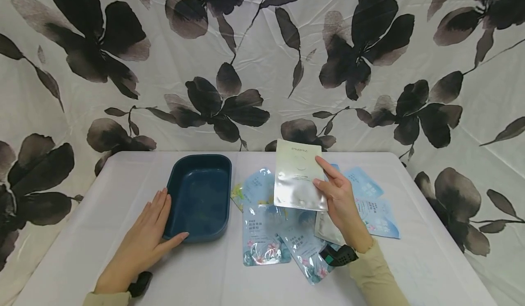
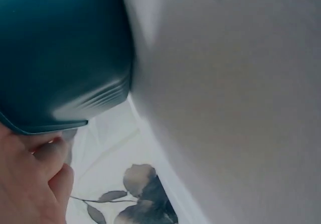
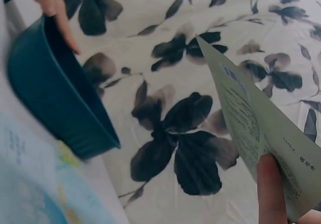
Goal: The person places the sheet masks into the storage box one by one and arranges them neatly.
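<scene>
At centre frame, the right hand pinched a silver sachet upright above scattered blue packets; the dark-blue tub lay to its left, where the left hand, fingers straight, touched the tub's near corner on the desk.

You can read "PMPM" at the top of the pale sachet; the print on the blue sachets is too small to read.

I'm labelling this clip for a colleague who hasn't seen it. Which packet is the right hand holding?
On the white table, right of the dark blue tub, lies a spread of pale blue sachets. The right hand holds one packet raised above them: the only silvery-white one, printed PMPM.
</scene>
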Demonstrator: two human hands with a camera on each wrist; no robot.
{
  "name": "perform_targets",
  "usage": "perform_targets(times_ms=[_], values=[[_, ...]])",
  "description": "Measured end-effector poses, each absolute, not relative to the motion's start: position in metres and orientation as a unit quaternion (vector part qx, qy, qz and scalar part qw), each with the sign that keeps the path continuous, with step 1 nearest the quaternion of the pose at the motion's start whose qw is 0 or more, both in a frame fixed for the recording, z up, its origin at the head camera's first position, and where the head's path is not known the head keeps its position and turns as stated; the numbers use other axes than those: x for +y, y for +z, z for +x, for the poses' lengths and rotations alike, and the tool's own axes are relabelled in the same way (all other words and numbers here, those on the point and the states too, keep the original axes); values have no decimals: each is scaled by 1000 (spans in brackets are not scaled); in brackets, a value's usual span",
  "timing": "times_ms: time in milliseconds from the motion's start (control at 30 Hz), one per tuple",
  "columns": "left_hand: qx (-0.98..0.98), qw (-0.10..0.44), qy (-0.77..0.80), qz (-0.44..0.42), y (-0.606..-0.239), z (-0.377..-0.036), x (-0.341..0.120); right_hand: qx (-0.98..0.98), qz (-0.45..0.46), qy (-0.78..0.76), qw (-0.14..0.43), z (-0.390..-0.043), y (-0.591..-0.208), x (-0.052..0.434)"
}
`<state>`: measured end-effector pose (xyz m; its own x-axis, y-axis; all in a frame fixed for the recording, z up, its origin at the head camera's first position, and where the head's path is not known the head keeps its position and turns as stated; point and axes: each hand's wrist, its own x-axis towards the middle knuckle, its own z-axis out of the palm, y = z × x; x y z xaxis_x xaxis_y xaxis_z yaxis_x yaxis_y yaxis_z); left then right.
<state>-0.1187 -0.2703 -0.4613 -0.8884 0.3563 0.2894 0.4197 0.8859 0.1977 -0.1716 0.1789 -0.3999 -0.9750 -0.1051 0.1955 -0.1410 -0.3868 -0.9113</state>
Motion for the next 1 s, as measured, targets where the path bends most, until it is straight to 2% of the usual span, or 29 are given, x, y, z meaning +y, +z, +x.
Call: perform_targets(times_ms=[1000], values=[[-953,136,-174,-208,-464,-119,-269,-505,130,853,-17,-210,-361,114]])
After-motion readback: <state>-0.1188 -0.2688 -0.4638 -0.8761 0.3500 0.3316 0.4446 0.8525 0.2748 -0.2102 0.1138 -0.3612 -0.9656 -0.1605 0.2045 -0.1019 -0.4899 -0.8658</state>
